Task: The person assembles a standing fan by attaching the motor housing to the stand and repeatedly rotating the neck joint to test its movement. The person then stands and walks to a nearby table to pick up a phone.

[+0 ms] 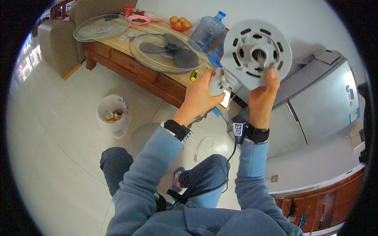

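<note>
While left hand (201, 94) curls partway round grey neck (217, 83), right hand (263, 96) pinches slotted disc (249, 54).

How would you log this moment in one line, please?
left hand: grips grey fan head, lower left | right hand: holds its slotted disc, thumb on front | table: dark fan blades, round grille

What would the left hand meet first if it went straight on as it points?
The left hand grips the gray fan part; its round plate probably comes first, though depth is unclear.
</note>
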